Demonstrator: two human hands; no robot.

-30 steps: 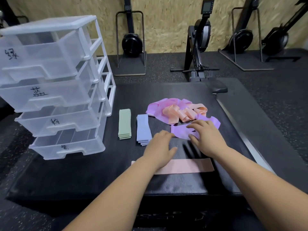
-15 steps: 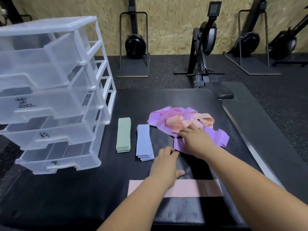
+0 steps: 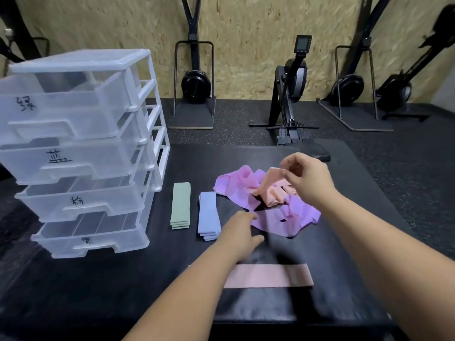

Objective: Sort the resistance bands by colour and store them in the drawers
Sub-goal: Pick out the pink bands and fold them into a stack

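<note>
Nearest, a flat pink band (image 3: 268, 275) lies across the surface (image 3: 98, 291), with bare room to its left. Beyond it the left hand (image 3: 242, 232) rests with fingers relaxed, holding nothing, at the edge of the purple bands (image 3: 290, 217). The right hand (image 3: 307, 178) pinches a peach band (image 3: 269, 180), raised out of that tangle. It looks snagged, so lifting could drag purple loops onto the blue stack (image 3: 208, 219) alongside. The drawer unit (image 3: 81, 153) stands far left, past the green stack (image 3: 181, 205).
</note>
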